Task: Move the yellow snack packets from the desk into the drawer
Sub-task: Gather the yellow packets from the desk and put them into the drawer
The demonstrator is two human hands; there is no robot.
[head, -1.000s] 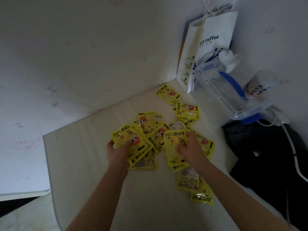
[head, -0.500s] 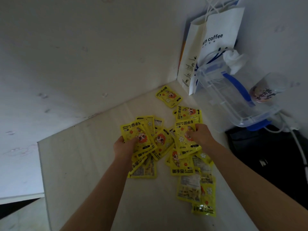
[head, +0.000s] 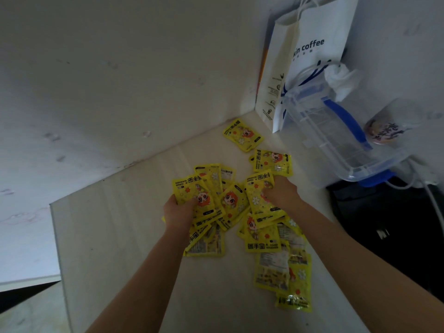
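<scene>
Several yellow snack packets (head: 234, 203) with a cartoon face lie scattered in a loose heap on the pale desk (head: 120, 236). My left hand (head: 179, 211) grips a fanned bunch of packets (head: 192, 191) at the heap's left side. My right hand (head: 280, 193) is closed on a packet (head: 259, 195) at the heap's right. One packet (head: 242, 134) lies alone near the back wall, another (head: 272, 162) just beyond my right hand. More packets (head: 283, 272) trail toward me under my right forearm. No drawer is in view.
A white paper coffee bag (head: 312, 51) stands in the back corner. A clear plastic box with blue handle (head: 336, 131) sits before it, a cup (head: 384, 128) to its right. A black bag (head: 384, 224) and white cable (head: 430, 195) lie at right. The desk's left edge drops off.
Both hands moved away from me over the heap, gathering packets; the right hand shifted from the heap's middle toward its far right side and the left bunch rose slightly.
</scene>
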